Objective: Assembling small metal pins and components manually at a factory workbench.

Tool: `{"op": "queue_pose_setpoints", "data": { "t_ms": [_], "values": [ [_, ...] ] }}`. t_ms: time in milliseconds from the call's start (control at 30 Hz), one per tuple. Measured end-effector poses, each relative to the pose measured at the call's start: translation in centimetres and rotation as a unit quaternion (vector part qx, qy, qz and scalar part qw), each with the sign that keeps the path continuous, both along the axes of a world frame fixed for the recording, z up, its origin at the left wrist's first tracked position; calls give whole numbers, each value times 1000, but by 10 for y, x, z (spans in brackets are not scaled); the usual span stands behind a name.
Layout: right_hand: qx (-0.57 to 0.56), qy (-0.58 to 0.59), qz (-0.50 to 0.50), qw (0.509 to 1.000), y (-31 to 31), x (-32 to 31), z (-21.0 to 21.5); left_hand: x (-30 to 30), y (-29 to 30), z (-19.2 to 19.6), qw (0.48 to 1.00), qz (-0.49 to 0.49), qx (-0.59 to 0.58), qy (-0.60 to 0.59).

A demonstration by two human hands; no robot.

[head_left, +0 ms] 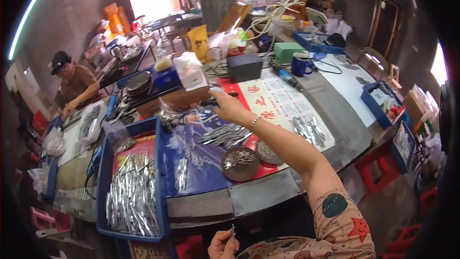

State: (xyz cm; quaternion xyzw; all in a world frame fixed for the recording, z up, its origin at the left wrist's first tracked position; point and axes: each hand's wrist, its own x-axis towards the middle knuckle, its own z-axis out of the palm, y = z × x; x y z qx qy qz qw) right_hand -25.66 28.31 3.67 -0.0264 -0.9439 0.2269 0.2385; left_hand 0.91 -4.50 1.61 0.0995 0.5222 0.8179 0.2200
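My right hand (224,106) reaches far over the table, fingers closed round a dark slim tool (233,94) whose ends show on either side; its exact kind is hard to make out. Low in the view, close to my body, my left hand (224,246) pinches a small slim metal piece (233,230) upright. Between the hands lie a pile of silvery metal strips (226,135) and a round dish of small metal parts (240,164), with a second dish (268,151) partly behind my forearm. A blue tray (101,196) full of long metal strips (133,196) stands at left.
A small bundle of strips (181,174) and another pile (309,130) lie on the printed sheets. Behind stand a dark box (244,68), a blue mug (302,64) and a tissue box (190,73). A co-worker (76,84) sits at far left. Red stools (378,170) stand at right.
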Motion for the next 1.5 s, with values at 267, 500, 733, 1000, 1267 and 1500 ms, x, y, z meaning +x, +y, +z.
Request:
{"op": "queue_pose_setpoints", "data": {
  "t_ms": [267, 500, 733, 1000, 1267, 1500],
  "values": [
    [9, -73, -43, 996, -19, -85, -14, -15, -16, -8, 996, 71, -35, -43],
    [28, -97, -64, 993, -11, -108, -23, -31, -17, -16, 996, 62, -25, -64],
    [-54, -18, 103, 993, -53, -60, -6, -40, -23, -8, 996, 78, 15, -43],
    [-209, -251, 335, 884, -136, 178, 42, -46, -10, 2, 992, 110, 42, 44],
    [-352, -133, 230, 898, -181, 248, 36, -24, 11, -1, 983, 114, -32, 140],
    [-170, 159, 193, 953, -188, 244, -27, -9, 17, 6, 979, 129, -32, 155]
  ]
}}
